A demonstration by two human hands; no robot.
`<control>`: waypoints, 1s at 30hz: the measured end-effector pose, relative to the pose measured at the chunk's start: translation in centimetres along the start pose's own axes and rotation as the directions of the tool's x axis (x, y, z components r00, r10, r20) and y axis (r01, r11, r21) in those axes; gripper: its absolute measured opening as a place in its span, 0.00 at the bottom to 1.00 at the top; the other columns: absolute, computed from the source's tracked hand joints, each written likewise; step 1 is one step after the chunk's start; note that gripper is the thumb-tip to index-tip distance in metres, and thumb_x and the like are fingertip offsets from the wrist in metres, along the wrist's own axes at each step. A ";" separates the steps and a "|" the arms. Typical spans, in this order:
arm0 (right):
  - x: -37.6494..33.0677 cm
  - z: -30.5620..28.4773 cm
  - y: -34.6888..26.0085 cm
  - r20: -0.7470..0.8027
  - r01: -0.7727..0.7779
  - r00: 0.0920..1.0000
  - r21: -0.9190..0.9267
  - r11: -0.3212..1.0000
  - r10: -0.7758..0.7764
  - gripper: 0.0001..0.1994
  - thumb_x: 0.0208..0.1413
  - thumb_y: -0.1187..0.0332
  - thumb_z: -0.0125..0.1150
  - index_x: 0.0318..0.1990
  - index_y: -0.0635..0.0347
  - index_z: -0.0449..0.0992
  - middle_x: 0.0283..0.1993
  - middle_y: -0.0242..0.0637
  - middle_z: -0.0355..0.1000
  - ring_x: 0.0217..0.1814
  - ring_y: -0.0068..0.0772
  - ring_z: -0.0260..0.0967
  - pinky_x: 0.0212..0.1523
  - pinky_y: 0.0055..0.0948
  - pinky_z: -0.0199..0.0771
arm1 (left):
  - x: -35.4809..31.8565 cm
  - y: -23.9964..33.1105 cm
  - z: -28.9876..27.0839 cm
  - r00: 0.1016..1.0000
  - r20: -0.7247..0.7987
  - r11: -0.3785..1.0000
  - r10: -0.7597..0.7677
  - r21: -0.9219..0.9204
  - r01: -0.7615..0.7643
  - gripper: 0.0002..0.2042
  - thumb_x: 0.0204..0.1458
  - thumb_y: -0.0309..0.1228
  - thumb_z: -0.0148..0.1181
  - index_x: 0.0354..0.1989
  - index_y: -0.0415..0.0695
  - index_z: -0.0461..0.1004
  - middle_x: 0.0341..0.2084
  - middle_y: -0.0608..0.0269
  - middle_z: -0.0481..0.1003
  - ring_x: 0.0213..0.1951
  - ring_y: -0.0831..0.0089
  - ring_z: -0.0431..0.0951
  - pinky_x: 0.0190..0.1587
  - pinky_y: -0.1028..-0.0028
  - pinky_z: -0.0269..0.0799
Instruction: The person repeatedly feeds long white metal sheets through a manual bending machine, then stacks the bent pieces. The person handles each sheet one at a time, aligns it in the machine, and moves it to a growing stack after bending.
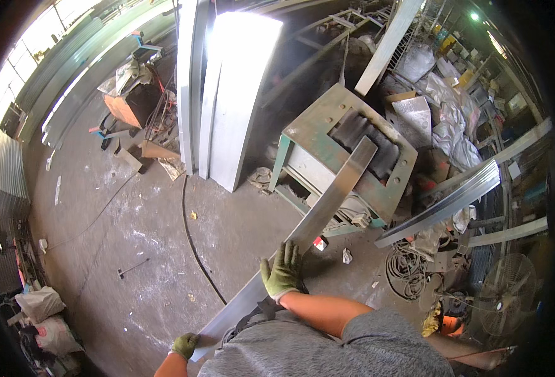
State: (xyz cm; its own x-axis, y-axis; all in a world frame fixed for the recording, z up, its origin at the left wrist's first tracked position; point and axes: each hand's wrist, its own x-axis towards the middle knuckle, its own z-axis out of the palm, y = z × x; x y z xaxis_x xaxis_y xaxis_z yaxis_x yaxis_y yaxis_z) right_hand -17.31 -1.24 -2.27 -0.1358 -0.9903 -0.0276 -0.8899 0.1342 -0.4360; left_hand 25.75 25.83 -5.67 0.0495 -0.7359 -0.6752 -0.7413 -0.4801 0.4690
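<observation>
A long flat metal strip (327,207) runs slantwise from the person's waist up to the green roller machine (327,125), its far end lying over the dark rollers. The right hand (282,271), in a green glove, lies flat on the strip's upper face, fingers spread, grip wide and not closed around it. The left hand (184,345), also gloved, holds the strip's near end; its fingers are curled at the edge, though the grey shirt (327,352) hides that end. A dark cable (195,251) crosses the concrete floor (133,232).
</observation>
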 end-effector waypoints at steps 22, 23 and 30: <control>34.3 -13.3 23.4 -0.254 -0.080 0.967 -0.323 0.943 -0.005 0.36 0.82 0.49 0.42 0.85 0.68 0.60 0.89 0.59 0.57 0.92 0.64 0.51 0.91 0.61 0.45 | 21.4 49.8 3.5 0.981 0.115 0.977 0.153 0.133 -0.168 0.34 0.64 0.65 0.68 0.55 0.41 0.82 0.49 0.32 0.86 0.55 0.31 0.86 0.57 0.44 0.81; 35.2 -13.6 24.3 -0.271 -0.074 0.962 -0.334 0.940 -0.021 0.36 0.82 0.49 0.42 0.84 0.68 0.61 0.89 0.59 0.58 0.91 0.65 0.53 0.91 0.61 0.46 | 22.8 52.3 3.6 0.978 0.115 0.977 0.175 0.105 -0.187 0.35 0.64 0.66 0.67 0.55 0.40 0.82 0.49 0.31 0.86 0.56 0.31 0.85 0.57 0.44 0.81; 42.6 -17.5 28.6 -0.365 -0.127 0.931 -0.331 0.935 -0.003 0.31 0.82 0.50 0.43 0.77 0.65 0.72 0.84 0.56 0.67 0.86 0.60 0.62 0.87 0.55 0.59 | 26.2 65.7 2.4 0.922 0.102 0.913 0.374 0.131 -0.385 0.38 0.65 0.70 0.63 0.56 0.40 0.83 0.50 0.27 0.85 0.57 0.28 0.84 0.59 0.43 0.79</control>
State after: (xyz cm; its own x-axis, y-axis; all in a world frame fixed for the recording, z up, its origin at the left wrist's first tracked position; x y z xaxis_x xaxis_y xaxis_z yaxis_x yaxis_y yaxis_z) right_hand -56.17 -38.94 -0.21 -0.2825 -0.9098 0.3040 -0.9591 0.2623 -0.1063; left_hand -23.24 -23.90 6.10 -0.3001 -0.8094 -0.5049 -0.7839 -0.0923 0.6139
